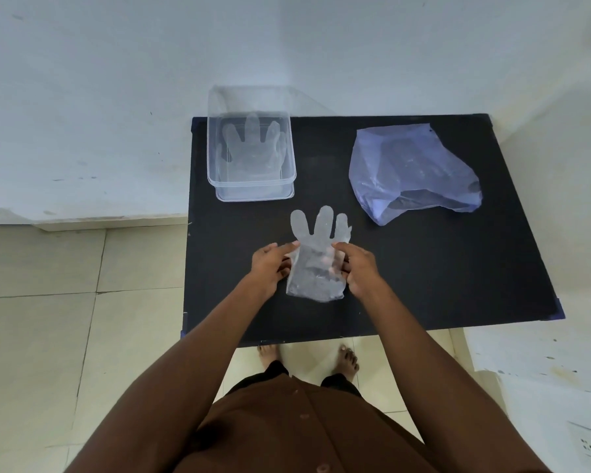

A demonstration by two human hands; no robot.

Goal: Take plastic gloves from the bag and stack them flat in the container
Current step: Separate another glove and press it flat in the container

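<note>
A clear plastic glove (316, 257) is held over the black counter (423, 268) by both hands. Its left edge is pinched by the left hand (270, 264) and its right edge by the right hand (357, 268), the fingers (342, 249) of each hand being curled onto the thin film. The glove is gripped at two opposite sides probably so that it is pulled smooth and kept flat, since such film wrinkles and folds easily. Its finger parts point away from the person, in the same direction as the gloves (251, 145) that are already laid in the transparent container (253, 196) at the far left of the counter; this orientation is likely kept so that the stack stays even. The bluish bag (410, 169) is placed at the far right with its mouth open toward the person, which makes reaching in easy; more gloves seem to be inside, but this is not clearly seen. No brand, label or writing can be read on any object.
</note>
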